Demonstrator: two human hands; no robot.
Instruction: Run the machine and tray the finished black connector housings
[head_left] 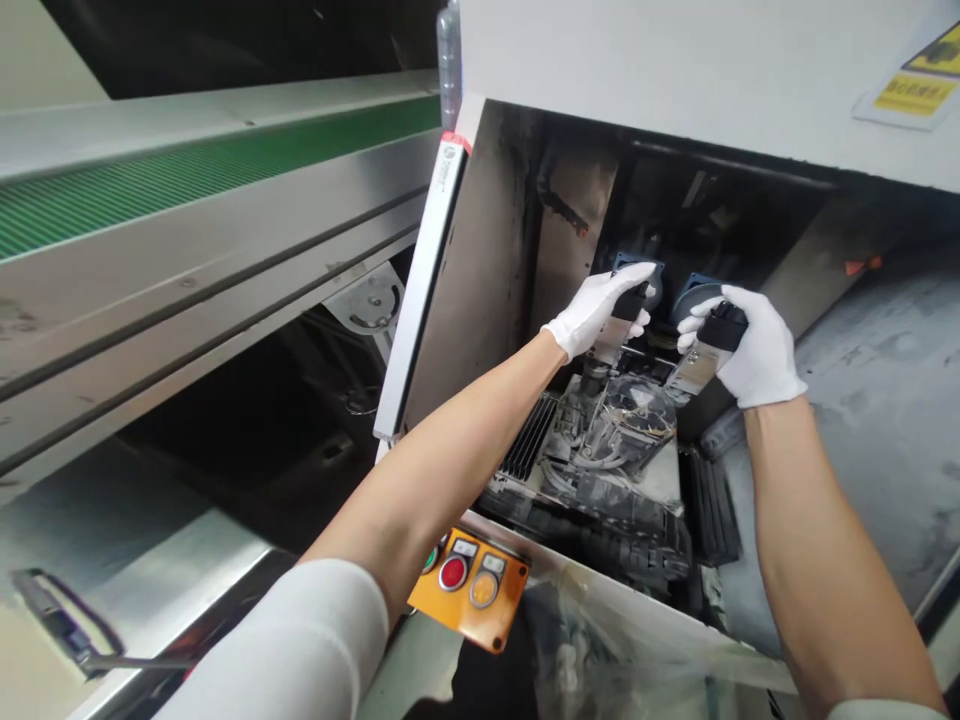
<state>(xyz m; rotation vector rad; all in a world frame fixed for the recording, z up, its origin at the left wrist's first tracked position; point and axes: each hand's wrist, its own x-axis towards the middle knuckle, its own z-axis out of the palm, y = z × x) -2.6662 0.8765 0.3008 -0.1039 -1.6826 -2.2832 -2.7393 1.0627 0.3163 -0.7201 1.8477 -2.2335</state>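
Both my hands wear white gloves and reach inside a machine cabinet. My left hand (600, 308) is closed around a black block (630, 302) that sits on top of a metal bracket. Its thumb lies over the top and some fingertips show beyond the block. My right hand (761, 350) grips a similar black block (723, 326) on a second metal bracket (694, 368). Just behind the blocks are two blue round-faced parts, a left one (655, 285) and a right one (694, 298), each partly hidden by my fingers. Below them lies a dusty mechanism (637, 410) with cables.
The cabinet's white side frame (424, 290) stands left of my left forearm. An orange button box (472, 590) is mounted at the front edge. A green conveyor belt (225, 150) runs along the left. Black bellows (709, 505) and a grey side wall (885, 400) are at right.
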